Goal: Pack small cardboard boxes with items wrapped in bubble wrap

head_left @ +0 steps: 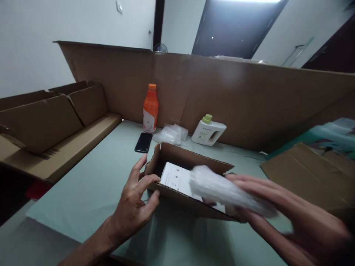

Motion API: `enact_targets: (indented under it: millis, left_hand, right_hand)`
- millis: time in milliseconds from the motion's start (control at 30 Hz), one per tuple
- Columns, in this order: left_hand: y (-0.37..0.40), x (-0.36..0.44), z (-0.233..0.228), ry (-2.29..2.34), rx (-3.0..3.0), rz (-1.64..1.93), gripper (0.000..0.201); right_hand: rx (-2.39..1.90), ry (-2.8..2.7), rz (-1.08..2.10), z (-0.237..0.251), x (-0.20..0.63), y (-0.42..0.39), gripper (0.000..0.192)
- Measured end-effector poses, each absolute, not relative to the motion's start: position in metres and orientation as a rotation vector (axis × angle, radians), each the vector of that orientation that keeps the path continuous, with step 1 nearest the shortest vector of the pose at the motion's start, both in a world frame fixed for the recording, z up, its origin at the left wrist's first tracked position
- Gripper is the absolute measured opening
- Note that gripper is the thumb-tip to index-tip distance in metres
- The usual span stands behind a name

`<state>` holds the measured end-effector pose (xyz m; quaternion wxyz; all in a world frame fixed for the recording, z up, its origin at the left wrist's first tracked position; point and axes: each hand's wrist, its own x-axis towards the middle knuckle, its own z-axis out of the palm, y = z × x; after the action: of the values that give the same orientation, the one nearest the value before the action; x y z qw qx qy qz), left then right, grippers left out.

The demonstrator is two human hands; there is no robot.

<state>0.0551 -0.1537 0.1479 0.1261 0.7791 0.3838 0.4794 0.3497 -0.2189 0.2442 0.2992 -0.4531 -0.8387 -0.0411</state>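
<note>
An open cardboard box (177, 195) stands on the table in front of me, with a white printed carton (174, 176) inside it. My left hand (138, 195) is at the box's left end, its thumb outside the near wall and a finger over the rim, pinching the edge. Over the right part of the box, my right hand (277, 199) holds a bundle of clear bubble wrap (216, 183) between thumb and fingers. Motion blurs the bundle and the right hand. The bundle hides part of the white carton, and whatever lies under it cannot be seen.
Behind the box are a black phone (143, 142), an orange bottle (151, 111), more clear plastic wrap (170, 135) and a white jug with a green cap (208, 132). Cardboard boxes (47, 122) line the left; a cardboard flap (302, 177) and teal packs (327, 136) stand right.
</note>
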Motion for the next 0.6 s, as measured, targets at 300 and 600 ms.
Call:
enact_targets:
  millis: [300,600]
  left_hand:
    - [-0.156,0.067,0.141,1.196,2.158,1.466,0.032]
    - [-0.148,0.068,0.133,1.165,2.125,1.496,0.030]
  right_hand:
    - [-0.977,-2.905,-0.804,0.266,0.237,-0.107,0.014]
    - [-0.621,-3.171,0.046,0.249,0.220,-0.077,0.012]
